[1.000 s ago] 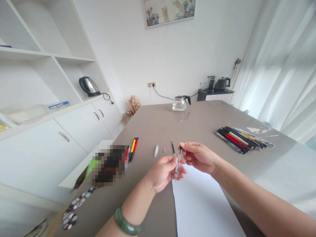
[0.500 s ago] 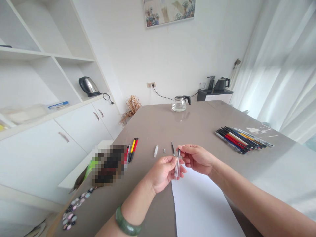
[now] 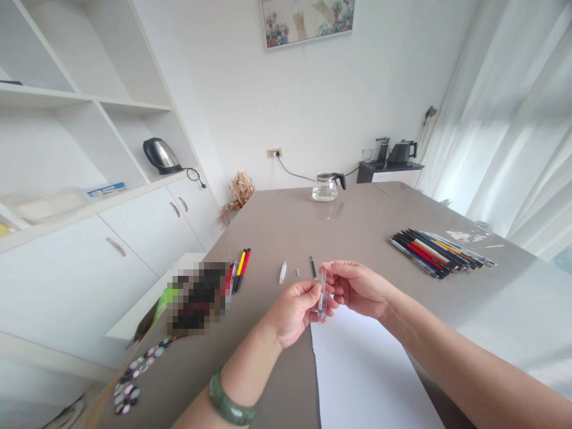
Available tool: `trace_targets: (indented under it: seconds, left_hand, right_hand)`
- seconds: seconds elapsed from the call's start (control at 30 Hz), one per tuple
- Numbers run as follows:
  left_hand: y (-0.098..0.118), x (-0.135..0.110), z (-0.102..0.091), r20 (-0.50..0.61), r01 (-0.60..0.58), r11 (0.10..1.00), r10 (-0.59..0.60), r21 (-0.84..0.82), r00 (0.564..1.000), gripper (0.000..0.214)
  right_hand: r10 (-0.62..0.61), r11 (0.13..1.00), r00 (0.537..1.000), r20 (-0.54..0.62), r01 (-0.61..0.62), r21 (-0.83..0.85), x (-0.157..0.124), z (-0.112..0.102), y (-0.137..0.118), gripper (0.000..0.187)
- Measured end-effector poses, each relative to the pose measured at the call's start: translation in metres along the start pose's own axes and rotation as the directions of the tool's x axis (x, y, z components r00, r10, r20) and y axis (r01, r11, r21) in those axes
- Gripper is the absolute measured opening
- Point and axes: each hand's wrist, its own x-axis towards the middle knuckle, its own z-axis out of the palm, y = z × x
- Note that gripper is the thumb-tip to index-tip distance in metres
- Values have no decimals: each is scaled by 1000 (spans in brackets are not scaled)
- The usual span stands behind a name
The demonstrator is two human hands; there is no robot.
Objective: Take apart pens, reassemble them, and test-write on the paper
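My left hand (image 3: pixel 298 310) is closed around a clear pen barrel (image 3: pixel 322 298), its thumb pressed along the side. The barrel stands nearly upright, and something thin and dark shows faintly inside. At the barrel's upper end, my right hand (image 3: pixel 355 286) is closed with thumb and fingertips pinching it; whether a smaller part is between those fingertips, I cannot tell. Just beyond the hands lie a whitish translucent pen part (image 3: pixel 283 273), a small metal spring (image 3: pixel 297 272) and a thin dark refill-like piece (image 3: pixel 313 266), partly hidden by the fingers.
White paper (image 3: pixel 361 369) lies beneath my hands. Many pens (image 3: pixel 440 253) are bunched at the right; yellow and red pens (image 3: pixel 242 271) lie left, beside a blurred-out item (image 3: pixel 199 301). A beaded string (image 3: pixel 134 381) runs along the left edge. A glass pot (image 3: pixel 325 187) stands at the back.
The black piece that stuck up at the barrel's top no longer shows there; the upper end now looks clear. Both hands have stayed almost in place.
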Motion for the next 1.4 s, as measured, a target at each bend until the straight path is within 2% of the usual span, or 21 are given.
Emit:
trace_targets:
  seconds: [0.37, 0.43, 0.53, 0.63, 0.67, 0.7, 0.77, 0.83, 0.87, 1.07, 1.17, 1.3, 1.4]
  left_hand:
    - [-1, 0, 0, -7, -25, 1000, 25, -6, 1000, 23]
    - [0, 0, -3, -46, -48, 999, 47, -17, 998, 22]
    - [6, 1, -13, -165, -134, 990, 124, -50, 979, 20]
    - [14, 4, -26, -326, -239, 968, 201, -79, 924, 19]
    - [16, 5, -30, -368, -256, 963, 207, -88, 906, 19]
    - [17, 6, -33, -401, -266, 959, 207, -97, 892, 20]
    - [17, 7, -37, -435, -274, 955, 201, -112, 878, 20]
    - [15, 8, -39, -437, -275, 954, 200, -116, 877, 19]
    - [15, 9, -39, -430, -274, 955, 201, -115, 880, 19]
    - [12, 9, -41, -385, -269, 956, 204, -121, 900, 18]
    - [11, 9, -41, -371, -258, 957, 195, -129, 908, 18]
    - [11, 8, -37, -336, -242, 961, 184, -138, 924, 16]
    - [10, 7, -35, -310, -227, 963, 174, -145, 935, 16]
  right_hand:
    - [-14, 1000, 1000, -15, 14, -2, 1, 0, 1, 25]
    - [-20, 1000, 996, -91, 20, -1, 2, -5, 1, 25]
    - [-57, 997, 966, -252, 43, -59, 5, -21, 0, 24]
    - [-131, 958, 919, -371, 21, -286, 11, -41, 1, 24]
    - [-160, 906, 901, -404, -28, -423, 13, -47, 2, 24]
    - [-188, 813, 883, -430, -106, -572, 16, -52, 3, 25]
    - [-229, 562, 859, -457, -267, -783, 24, -57, 5, 27]
    - [-249, 367, 851, -463, -359, -858, 35, -56, 6, 26]
    - [-255, 320, 850, -461, -376, -870, 41, -53, 7, 24]
    - [-303, 67, 849, -433, -434, -898, 77, -29, 9, 12]
    - [-297, -24, 859, -416, -443, -896, 85, -22, 12, 17]
    - [-279, -72, 860, -426, -462, -884, 89, -22, 16, 21]
    - [-281, -48, 844, -457, -487, -872, 89, -25, 19, 18]
